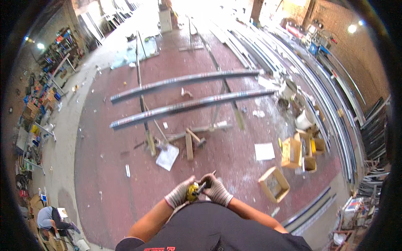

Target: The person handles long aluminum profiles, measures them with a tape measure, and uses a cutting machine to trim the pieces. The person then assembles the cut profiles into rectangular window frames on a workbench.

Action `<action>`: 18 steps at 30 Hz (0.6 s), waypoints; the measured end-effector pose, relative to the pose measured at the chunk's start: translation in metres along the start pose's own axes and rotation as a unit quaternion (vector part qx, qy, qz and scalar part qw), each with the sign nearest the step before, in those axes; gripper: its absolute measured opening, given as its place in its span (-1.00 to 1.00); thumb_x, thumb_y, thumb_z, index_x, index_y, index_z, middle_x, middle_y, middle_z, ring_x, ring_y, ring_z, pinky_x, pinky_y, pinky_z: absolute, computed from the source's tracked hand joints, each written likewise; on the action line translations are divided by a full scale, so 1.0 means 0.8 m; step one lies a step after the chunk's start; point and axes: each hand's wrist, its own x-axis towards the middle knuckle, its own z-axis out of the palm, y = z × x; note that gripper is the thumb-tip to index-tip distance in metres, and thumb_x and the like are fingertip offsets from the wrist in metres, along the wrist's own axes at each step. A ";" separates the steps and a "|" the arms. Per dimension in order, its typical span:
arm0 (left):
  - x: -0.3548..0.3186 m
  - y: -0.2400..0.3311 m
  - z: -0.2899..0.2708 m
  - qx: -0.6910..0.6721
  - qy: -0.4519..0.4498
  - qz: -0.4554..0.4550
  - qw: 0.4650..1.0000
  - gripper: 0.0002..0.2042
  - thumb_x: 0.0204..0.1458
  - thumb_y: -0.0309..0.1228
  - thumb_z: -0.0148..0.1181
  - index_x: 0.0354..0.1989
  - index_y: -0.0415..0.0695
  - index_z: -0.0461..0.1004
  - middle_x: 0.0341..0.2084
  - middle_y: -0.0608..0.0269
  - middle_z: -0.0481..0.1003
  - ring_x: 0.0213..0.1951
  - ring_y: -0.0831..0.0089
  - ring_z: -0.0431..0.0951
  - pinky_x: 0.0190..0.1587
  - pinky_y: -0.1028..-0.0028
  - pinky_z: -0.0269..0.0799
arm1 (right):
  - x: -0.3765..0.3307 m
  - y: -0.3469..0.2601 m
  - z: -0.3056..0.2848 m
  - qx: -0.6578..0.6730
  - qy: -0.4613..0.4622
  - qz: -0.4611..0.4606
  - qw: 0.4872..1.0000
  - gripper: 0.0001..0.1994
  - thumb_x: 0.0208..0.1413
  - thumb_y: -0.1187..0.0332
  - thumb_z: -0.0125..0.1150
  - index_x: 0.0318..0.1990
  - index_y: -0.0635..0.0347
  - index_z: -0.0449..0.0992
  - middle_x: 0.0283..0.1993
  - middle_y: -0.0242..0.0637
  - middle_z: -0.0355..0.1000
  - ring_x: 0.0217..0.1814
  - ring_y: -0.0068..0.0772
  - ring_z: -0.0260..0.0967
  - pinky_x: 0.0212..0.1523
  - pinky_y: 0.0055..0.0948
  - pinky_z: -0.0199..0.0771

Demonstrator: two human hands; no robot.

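In front of my chest, both hands come close together in striped knit gloves. My left hand [182, 193] is closed round a compact yellow-and-black tool [192, 192], whose exact kind I cannot make out. The fingers of my right hand [218, 191] are closed at a dark, short cylindrical piece [202, 187] beside the yellow tool. Whether the two are joined is unclear. A thin pointed tip [214, 172] sticks up past the right fingers. Beyond my hands, two long wrapped metal profiles [184, 105] lie across narrow supports.
A hammer [196, 137] and a wooden block [189, 146] lie past my hands. Right of me stand an open cardboard box [274, 185], more small boxes [292, 152] and a white bucket [304, 120]. Long profiles [322, 92] line the right side. Another person [51, 218] bends down at lower left.
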 end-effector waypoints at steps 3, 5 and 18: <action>0.026 0.036 0.025 0.132 -0.022 0.048 0.990 -0.48 0.24 -0.07 0.20 0.20 -0.22 0.35 -0.09 0.23 0.50 -0.15 0.45 0.52 -0.12 0.38 0.52 | 0.038 0.003 -0.054 0.085 -0.010 -0.033 0.996 -0.61 0.03 0.58 0.39 -0.06 0.14 0.33 -0.22 -0.37 0.42 -0.17 -0.57 0.41 -0.12 -0.47 0.52; 0.039 0.061 0.042 0.200 -0.048 0.064 0.977 -0.37 0.23 -0.07 0.22 0.30 -0.28 0.25 -0.01 0.24 0.43 -0.07 0.51 0.45 -0.01 0.41 0.46 | 0.064 0.005 -0.084 0.133 -0.037 -0.037 0.990 -0.59 0.01 0.53 0.45 -0.06 0.14 0.33 -0.24 -0.38 0.40 -0.19 -0.57 0.39 -0.17 -0.48 0.50; 0.049 0.204 -0.060 0.436 0.087 0.022 0.895 -0.51 0.12 -0.15 0.29 0.19 -0.12 0.47 -0.13 0.27 0.56 -0.09 0.44 0.52 0.06 0.43 0.43 | 0.255 0.012 -0.290 0.296 0.148 -0.106 0.938 -0.73 0.05 0.62 0.31 -0.18 0.08 0.40 -0.30 -0.36 0.45 -0.27 -0.50 0.42 -0.20 -0.45 0.54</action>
